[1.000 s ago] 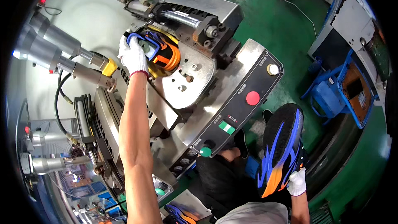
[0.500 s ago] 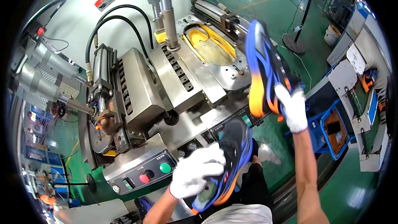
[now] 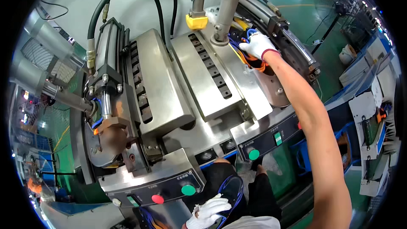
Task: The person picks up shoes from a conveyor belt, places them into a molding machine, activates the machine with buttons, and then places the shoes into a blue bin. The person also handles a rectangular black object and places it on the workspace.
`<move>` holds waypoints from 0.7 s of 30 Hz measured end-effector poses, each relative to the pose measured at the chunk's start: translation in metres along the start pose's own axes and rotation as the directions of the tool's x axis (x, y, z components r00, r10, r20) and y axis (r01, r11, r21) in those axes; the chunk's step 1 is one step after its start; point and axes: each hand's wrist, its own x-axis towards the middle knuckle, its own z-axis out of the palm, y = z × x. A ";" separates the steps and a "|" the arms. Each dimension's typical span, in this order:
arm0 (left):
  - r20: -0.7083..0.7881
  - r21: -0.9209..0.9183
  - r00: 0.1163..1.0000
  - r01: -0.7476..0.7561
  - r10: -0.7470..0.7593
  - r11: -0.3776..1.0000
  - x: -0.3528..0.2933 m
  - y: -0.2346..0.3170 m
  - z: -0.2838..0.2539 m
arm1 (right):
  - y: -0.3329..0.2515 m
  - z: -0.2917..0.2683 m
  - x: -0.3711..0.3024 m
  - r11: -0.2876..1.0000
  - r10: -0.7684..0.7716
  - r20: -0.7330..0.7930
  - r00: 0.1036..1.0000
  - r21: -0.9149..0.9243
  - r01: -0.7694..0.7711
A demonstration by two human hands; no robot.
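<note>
Both of my hands wear white knit gloves. My right hand (image 3: 257, 46) reaches to the far right side of the machine, its fingers closed on the upper of a black, blue and orange sports shoe (image 3: 239, 37), which sits in the oval recess. A metal press cylinder (image 3: 227, 10) stands just left of this shoe and partly hides it. Low in front of my body, my left hand (image 3: 211, 211) holds a second black shoe (image 3: 232, 190) with blue edging; the hand hides part of it. Only some of the left fingers show.
A yellow pad (image 3: 196, 22) hangs from another cylinder. Green buttons (image 3: 188, 190) and a red button (image 3: 157, 199) sit on the front panels. More shoes (image 3: 150, 218) lie at lower left. A blue crate (image 3: 303, 154) and a floor fan (image 3: 339, 8) stand to the right.
My right hand has carried its shoe leftward and away from me into the machine's recess. My left hand with its shoe has dropped lower, toward my lap. The view has shifted closer to the machine.
</note>
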 end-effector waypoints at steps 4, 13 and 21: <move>0.063 0.127 0.995 -0.083 0.076 0.988 0.001 -0.007 0.004 | 0.000 -0.019 -0.016 0.999 -0.031 0.108 0.994 -0.004 0.032; 0.021 0.177 0.965 -0.263 0.263 0.948 0.008 -0.015 0.013 | -0.077 -0.012 -0.336 0.835 -0.279 -0.245 0.929 0.417 0.360; -0.065 0.228 0.988 -0.124 0.142 0.966 0.026 0.008 0.060 | -0.030 0.062 -0.433 0.902 -0.071 -0.157 0.985 0.411 0.131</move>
